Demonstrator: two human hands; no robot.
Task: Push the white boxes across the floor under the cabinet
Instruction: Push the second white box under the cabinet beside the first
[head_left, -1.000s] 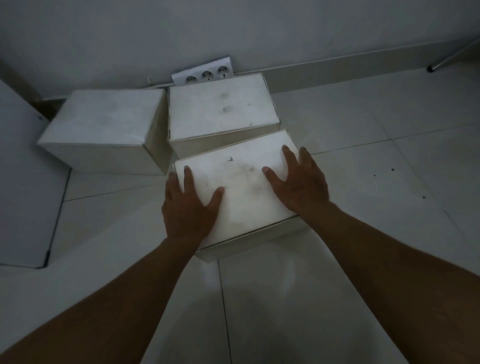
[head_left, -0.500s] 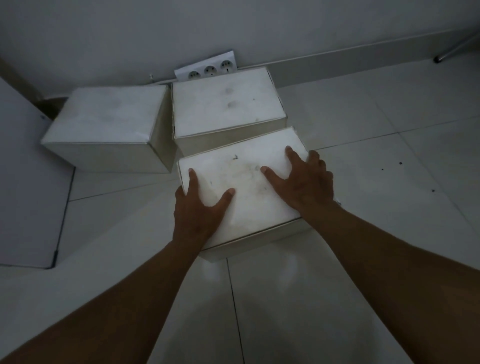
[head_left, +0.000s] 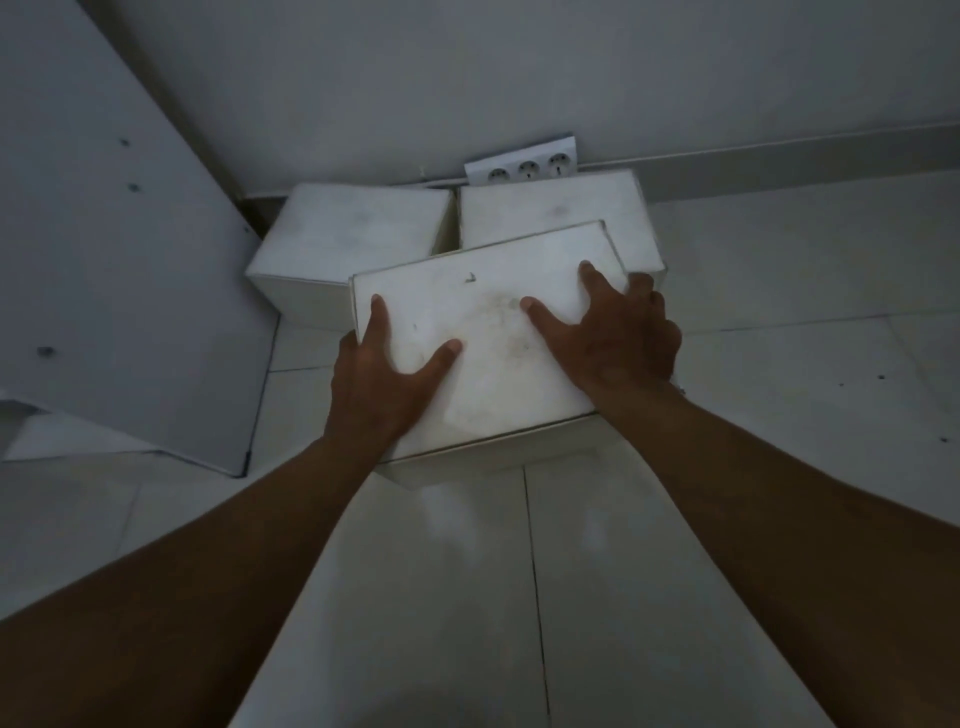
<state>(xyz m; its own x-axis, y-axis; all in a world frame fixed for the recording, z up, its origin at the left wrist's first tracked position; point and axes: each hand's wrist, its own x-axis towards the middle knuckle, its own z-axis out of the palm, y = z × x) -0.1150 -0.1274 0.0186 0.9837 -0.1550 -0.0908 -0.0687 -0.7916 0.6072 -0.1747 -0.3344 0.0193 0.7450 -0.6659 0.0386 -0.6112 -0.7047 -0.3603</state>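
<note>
Three white boxes sit on the tiled floor by the wall. The nearest white box (head_left: 488, 332) is between my hands, and its far edge overlaps the left back box (head_left: 343, 234) and the right back box (head_left: 550, 213). My left hand (head_left: 384, 374) grips its left edge, thumb and one finger on the lid, the other fingers hidden down the side. My right hand (head_left: 618, 332) grips its right edge, thumb and forefinger spread on top and the other fingers curled over the side. The white cabinet panel (head_left: 130, 260) stands at the left.
A white power strip (head_left: 522, 166) with three sockets leans on the wall behind the back boxes. A baseboard (head_left: 805, 166) runs along the wall. Pale floor tiles (head_left: 779, 389) stretch to the right and towards me.
The nearest box has moved away from me and left, now overlapping both back boxes. My hands have slid from flat on the lid to its side edges. The cabinet panel looms larger.
</note>
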